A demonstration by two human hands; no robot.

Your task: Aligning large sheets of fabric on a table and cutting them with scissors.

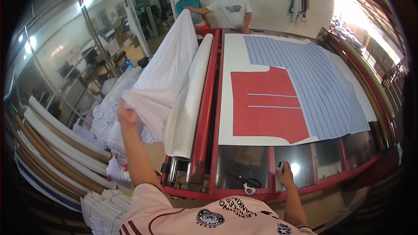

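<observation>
My left hand (127, 114) grips the near corner of a white fabric sheet (167, 63), stretched up to the far co-worker's hand (188, 9). My right hand (285, 176) holds a small dark object (280, 165) over the machine's glass-like front panels (331, 156). To its left lie black-handled scissors (244, 179) and a small white item (249, 189). Beyond, white paper (230, 48) carries a red garment print (265, 122) and blue striped prints (322, 91). A white roll (187, 113) runs beside the red machine bar (206, 82) under the fabric's edge.
Two people stand at the far end, one in teal (187, 4), one in white (233, 11). Long rolls (65, 143) and stacked white bundles (100, 211) are at lower left, heaped white fabric (102, 109) behind. A glass partition (52, 48) is left, an olive roller (372, 78) right.
</observation>
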